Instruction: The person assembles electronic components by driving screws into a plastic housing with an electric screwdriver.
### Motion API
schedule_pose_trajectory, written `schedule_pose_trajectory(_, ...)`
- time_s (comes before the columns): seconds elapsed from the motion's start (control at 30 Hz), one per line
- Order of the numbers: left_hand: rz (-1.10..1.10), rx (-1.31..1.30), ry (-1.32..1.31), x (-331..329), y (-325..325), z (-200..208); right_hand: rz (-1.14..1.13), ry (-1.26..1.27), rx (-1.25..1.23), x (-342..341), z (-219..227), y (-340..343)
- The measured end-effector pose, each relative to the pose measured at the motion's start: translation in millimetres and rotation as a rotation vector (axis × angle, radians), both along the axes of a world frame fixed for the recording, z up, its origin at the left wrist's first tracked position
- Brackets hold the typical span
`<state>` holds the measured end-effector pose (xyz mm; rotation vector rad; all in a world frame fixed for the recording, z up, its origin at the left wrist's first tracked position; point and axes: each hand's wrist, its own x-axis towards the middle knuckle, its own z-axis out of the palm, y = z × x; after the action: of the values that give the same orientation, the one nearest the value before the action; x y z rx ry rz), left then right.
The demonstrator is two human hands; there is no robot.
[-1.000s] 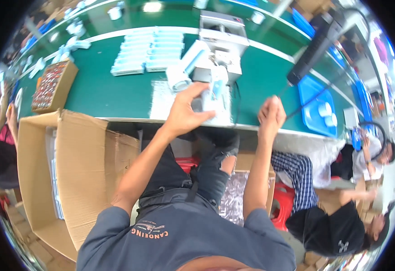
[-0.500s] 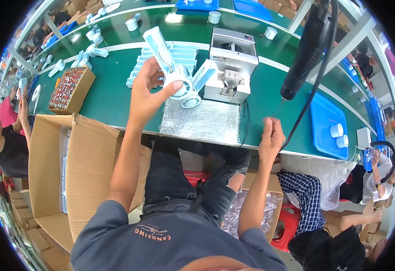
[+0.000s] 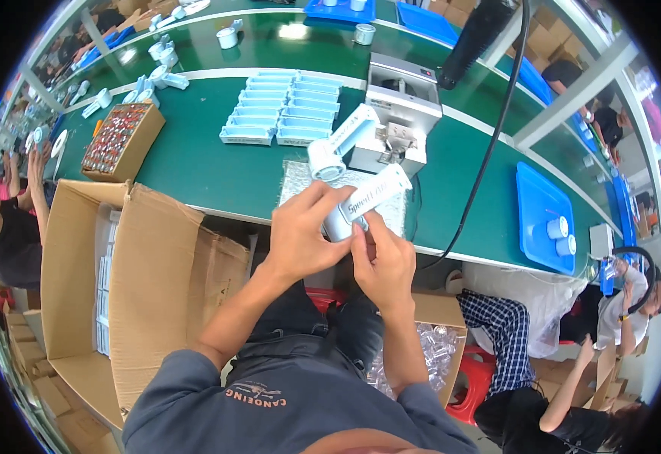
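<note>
Both my hands are on a light blue handheld fan casing (image 3: 376,193), held over the front edge of the bench with its handle slanting up to the right. My left hand (image 3: 306,231) grips the round end from the left, thumb and fingers wrapped about it. Against the same round end, my right hand (image 3: 383,261) presses with thumb and fingers; what lies under its fingertips is hidden. Just beyond my hands a second fan casing (image 3: 326,159) rests at the far edge of a silver foil-like pad (image 3: 294,178), its handle leaning toward a metal machine (image 3: 406,106).
Two stacks of light blue handle parts (image 3: 270,113) stand left of the machine. A box of small metallic parts (image 3: 122,140) sits farther left. At right lies a blue tray (image 3: 542,189) with two cups. A black power screwdriver (image 3: 478,41) hangs above; an open carton (image 3: 156,295) stands by my left arm.
My left hand has brought the fan casing nearer and to the right, turning its handle rightward. My right hand has come left onto it. The hanging screwdriver has shifted up in the view.
</note>
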<state>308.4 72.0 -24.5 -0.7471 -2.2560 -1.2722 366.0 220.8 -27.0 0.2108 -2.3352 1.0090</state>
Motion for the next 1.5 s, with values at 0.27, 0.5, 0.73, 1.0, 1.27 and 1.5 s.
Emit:
schedule_pose_trajectory(0.27, -0.209, 0.099, -0.266, 21, -12, -21, 0.078, -0.125, -0.744, 19, -18, -11)
schedule_pose_trajectory(0.5, -0.592, 0.783, -1.043, 17, -23, -14, 0.070, 0.091, -0.722, 8, -16, -20)
schedule_pose_trajectory(0.73, -0.473, 0.678, -0.885, 11, -17, -16, 0.429, 0.039, -1.062, 6, -33, -33)
schedule_pose_trajectory(1.0, -0.372, 0.955, -0.533, -92, -66, 61, -0.043, 0.328, -0.613, -11, -33, 47)
schedule_pose_trajectory(1.27, -0.059, 0.050, -0.531, -382, -43, 56, -0.371, 0.111, -0.114, -39, -48, 66)
schedule_pose_trajectory(1.5, 0.162, -0.762, -0.518, -465, -43, -5, -0.412, 0.115, 0.020, -41, -47, 59)
